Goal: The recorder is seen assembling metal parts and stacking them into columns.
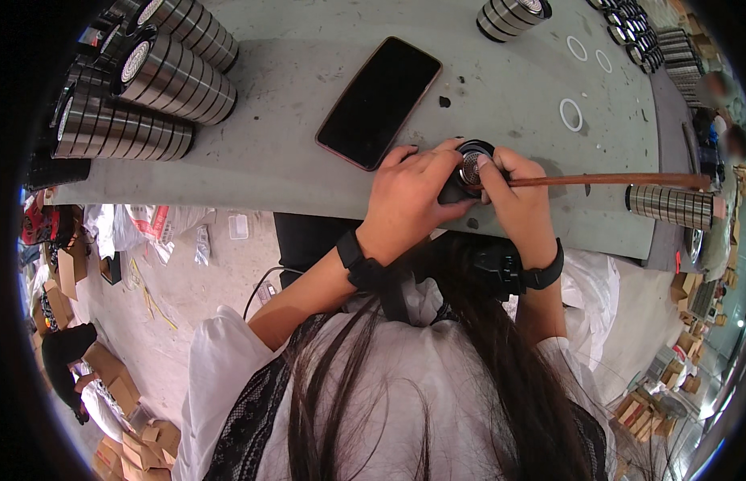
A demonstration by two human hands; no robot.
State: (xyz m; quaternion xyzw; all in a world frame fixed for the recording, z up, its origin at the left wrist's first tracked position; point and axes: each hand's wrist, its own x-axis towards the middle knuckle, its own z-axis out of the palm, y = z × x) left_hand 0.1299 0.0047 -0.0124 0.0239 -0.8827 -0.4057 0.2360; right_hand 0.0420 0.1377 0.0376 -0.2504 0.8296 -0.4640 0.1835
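Observation:
Near the table's front edge, my left hand (417, 183) grips a round black part (477, 147) with a perforated metal disc in its middle. My right hand (519, 192) is closed round a thin brown stick (622, 179), which sticks out to the right. The stick's other end reaches the metal disc, with the right thumb pressed down beside it. Fingers cover much of the part, so its underside and far rim are partly hidden. Just beyond my left hand lies a dark smartphone (379, 103), face up.
Stacks of silver-and-black round parts (176, 76) lie at the far left. Another stack (670, 207) lies at the right edge, and a short stack (513, 18) at the back. White rings (571, 115) rest on the grey table (269, 152). Cardboard boxes (140, 445) stand on the floor.

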